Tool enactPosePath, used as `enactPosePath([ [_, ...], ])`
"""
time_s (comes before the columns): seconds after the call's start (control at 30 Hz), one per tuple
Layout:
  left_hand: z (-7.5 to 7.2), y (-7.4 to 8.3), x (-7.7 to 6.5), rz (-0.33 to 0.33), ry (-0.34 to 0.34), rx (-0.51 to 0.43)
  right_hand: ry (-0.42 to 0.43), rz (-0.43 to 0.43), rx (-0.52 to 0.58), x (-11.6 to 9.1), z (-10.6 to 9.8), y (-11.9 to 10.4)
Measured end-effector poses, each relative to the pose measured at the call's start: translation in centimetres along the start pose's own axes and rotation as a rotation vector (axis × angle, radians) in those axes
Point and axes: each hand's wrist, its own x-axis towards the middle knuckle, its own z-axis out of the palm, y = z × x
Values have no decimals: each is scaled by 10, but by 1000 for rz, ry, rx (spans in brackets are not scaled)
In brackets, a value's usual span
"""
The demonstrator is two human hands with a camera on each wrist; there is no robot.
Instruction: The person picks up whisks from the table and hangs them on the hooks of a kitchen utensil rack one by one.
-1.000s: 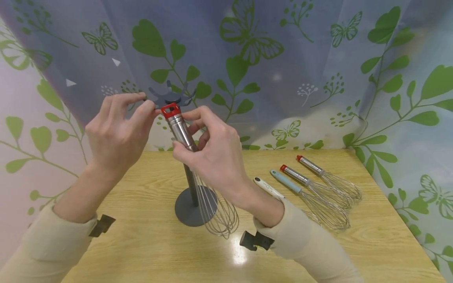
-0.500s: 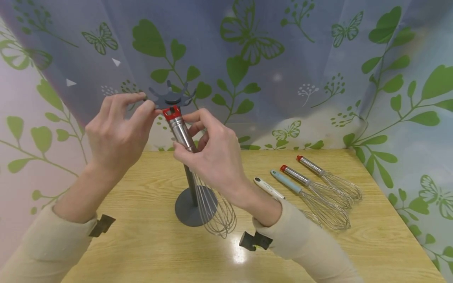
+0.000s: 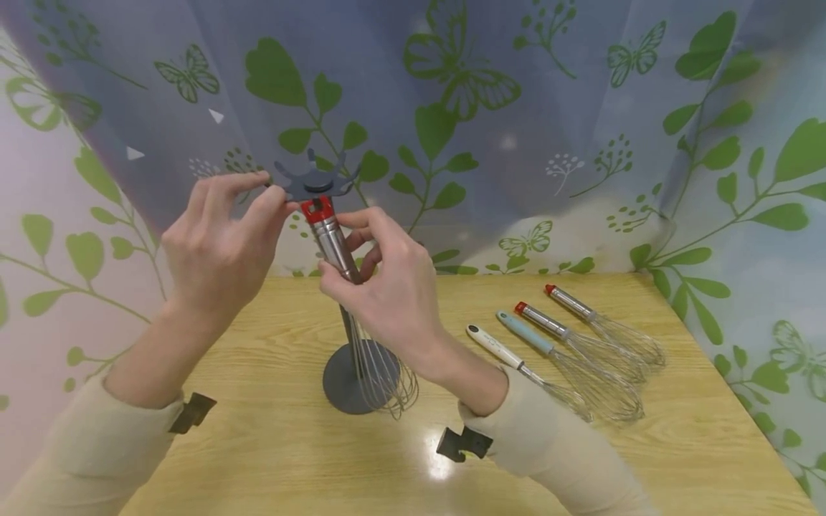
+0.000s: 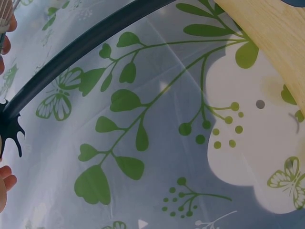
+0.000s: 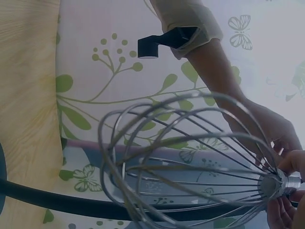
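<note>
My right hand (image 3: 390, 290) grips the steel handle of a whisk (image 3: 334, 247) between thumb and fingers. The whisk hangs tilted, wires down, before the post of a dark grey utensil stand (image 3: 317, 183). Its red looped end lies right at the stand's hooked top; a dark bit shows through the loop, but I cannot tell if a hook passes through. With thumb and fingertips, my left hand (image 3: 222, 240) pinches one arm of that hooked top. In the right wrist view the whisk's wires (image 5: 190, 169) fill the middle. The left wrist view shows the post (image 4: 86, 52) and part of the hooks.
Several whisks lie on the wooden table (image 3: 258, 444) at right: a white-handled one (image 3: 493, 345), a light-blue-handled one (image 3: 524, 331) and steel ones with red ends (image 3: 545, 320). The stand's round base (image 3: 338, 383) is under the whisk. A patterned curtain (image 3: 516, 179) hangs behind.
The whisk's wires have swung left, closer to the post, and its red end has dropped slightly under the hooked top. My left hand keeps its pinch; the head view has shifted slightly.
</note>
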Motion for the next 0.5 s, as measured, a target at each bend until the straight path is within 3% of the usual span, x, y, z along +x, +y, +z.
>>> enactPosePath([
  [0.5,3,0,-1,-11,11,-9,92,-84,15,-4,16,13],
])
